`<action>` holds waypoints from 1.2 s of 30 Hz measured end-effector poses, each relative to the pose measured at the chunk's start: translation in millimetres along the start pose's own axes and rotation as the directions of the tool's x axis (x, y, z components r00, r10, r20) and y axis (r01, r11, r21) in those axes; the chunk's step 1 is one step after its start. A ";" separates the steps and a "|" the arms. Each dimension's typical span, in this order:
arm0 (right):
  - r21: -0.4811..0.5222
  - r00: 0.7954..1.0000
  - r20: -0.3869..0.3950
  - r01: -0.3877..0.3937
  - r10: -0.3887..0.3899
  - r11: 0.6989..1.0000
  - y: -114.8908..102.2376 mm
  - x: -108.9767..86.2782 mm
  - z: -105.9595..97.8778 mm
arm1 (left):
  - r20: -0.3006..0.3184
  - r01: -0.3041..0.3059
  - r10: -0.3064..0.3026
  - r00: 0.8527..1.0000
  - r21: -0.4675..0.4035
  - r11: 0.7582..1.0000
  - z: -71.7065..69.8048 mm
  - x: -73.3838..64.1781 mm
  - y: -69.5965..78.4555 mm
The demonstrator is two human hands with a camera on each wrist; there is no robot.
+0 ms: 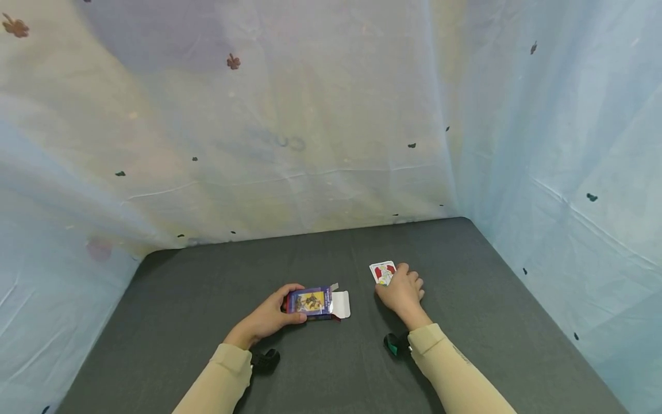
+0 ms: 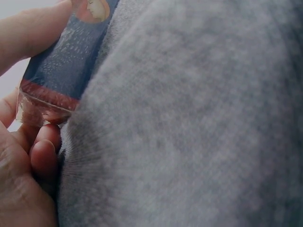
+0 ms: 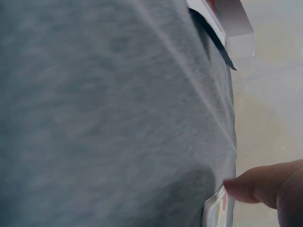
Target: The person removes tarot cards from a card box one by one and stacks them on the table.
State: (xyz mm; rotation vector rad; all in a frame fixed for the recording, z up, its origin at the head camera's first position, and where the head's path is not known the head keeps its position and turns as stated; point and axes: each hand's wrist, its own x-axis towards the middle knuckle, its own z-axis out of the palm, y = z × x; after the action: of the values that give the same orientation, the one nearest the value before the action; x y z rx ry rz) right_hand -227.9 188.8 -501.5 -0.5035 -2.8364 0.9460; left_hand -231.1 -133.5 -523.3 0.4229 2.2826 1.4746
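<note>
A purple-blue card box (image 1: 309, 301) with a yellow picture panel is on the dark table, its white end flap (image 1: 341, 305) folded out to the right. My left hand (image 1: 269, 316) grips the box's left end between thumb and fingers; the left wrist view shows its blue side (image 2: 66, 56) and clear wrapping at the end. To the right, my right hand (image 1: 403, 290) pinches a small stack of white-bordered cards (image 1: 383, 272) with a red and yellow picture on top. In the right wrist view the thumb touches the edge of the cards (image 3: 217, 208); the other fingers are hidden there.
A dark grey cloth covers the table (image 1: 331, 368). Pale patterned curtains (image 1: 320, 115) hang behind it and at both sides. Black straps (image 1: 266, 361) are at both wrists, below the light sleeves.
</note>
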 end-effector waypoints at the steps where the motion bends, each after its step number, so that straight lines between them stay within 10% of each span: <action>1: 0.005 1.000 0.002 -0.006 0.006 1.000 -1.8 1.9 0.5 | 0.000 0.003 -0.003 1.000 -0.004 1.000 0.0 0.1 -0.1; 36: 0.023 0.997 -0.079 -0.021 0.023 1.000 -9.0 18.7 11.7 | -0.009 0.013 -0.013 1.000 -0.016 1.000 0.3 0.8 -2.4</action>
State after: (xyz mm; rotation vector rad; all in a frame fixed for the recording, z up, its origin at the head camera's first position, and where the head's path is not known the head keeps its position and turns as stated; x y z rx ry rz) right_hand -250.4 181.8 -505.5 -0.5576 -2.7530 0.9381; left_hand -231.7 -133.9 -525.7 0.3973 2.2752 1.4903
